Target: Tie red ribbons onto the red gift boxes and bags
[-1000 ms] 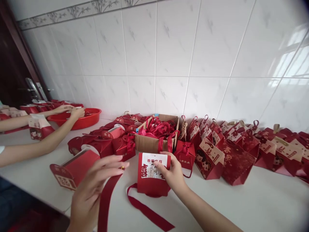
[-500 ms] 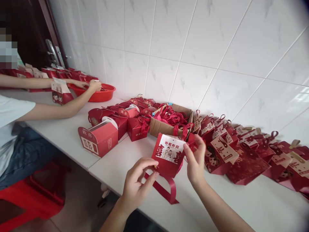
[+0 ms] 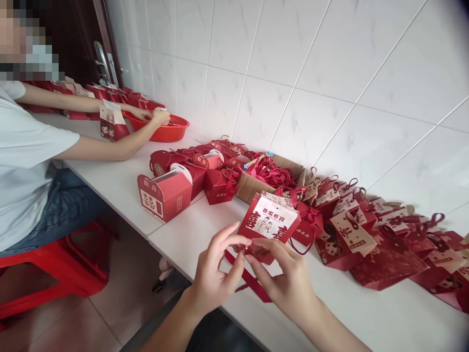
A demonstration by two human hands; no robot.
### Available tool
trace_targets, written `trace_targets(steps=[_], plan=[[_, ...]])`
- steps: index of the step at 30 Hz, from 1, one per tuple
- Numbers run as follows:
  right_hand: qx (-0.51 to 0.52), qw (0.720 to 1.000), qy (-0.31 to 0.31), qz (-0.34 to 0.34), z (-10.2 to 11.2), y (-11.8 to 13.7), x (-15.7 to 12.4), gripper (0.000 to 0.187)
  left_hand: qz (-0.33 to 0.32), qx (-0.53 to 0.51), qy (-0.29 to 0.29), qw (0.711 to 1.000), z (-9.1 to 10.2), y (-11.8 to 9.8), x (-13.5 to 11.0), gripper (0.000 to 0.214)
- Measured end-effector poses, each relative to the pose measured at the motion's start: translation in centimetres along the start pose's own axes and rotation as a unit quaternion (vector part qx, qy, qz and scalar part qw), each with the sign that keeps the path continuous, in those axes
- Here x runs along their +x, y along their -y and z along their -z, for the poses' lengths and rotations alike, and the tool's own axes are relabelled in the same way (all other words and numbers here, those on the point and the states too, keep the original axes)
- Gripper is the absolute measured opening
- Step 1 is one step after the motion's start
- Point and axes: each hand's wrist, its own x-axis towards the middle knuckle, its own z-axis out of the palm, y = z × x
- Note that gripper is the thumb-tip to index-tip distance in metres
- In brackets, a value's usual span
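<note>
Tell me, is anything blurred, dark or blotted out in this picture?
All in the head view: the upper right corner darkens; blocky pixels cover part of the co-worker; bold print on the box beyond the left hand and right hand looks fairly crisp; boxes at the right edge seem softer.

Left hand (image 3: 220, 271), right hand (image 3: 291, 274), both at 1 small gold piece (image 3: 246, 248); red box (image 3: 269, 222) beyond

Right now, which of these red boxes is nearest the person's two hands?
The box with the white picture panel, right by the fingertips of the left hand and right hand. Others, like the foremost open-topped box at left, stand farther off.
</note>
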Motion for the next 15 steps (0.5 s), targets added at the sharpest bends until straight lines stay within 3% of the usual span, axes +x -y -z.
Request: trace_targets(steps=[3, 7, 11, 15], plan=[[0.012, 1.000, -0.001, 0.015, -0.19, -0.09, -0.17, 0.019, -0.022, -0.020, -0.025, 0.999, -0.10, 0.08, -0.11, 0.069], [0.016, 0.999, 0.004, 0.033, -0.31, -0.02, -0.39, 0.022, -0.054, -0.020, -0.015, 0.998, -0.21, 0.11, -0.15, 0.068], [0.004, 0.998, -0.023, 0.058, -0.38, -0.07, -0.43, 0.022, -0.007, -0.001, -0.041, 0.999, -0.17, -0.07, 0.07, 0.031], [-0.010, 0.997, -0.031, 0.064, -0.44, -0.16, -0.47, 0.025, 0.046, 0.082, 0.058, 0.994, 0.12, -0.27, 0.48, 0.011]])
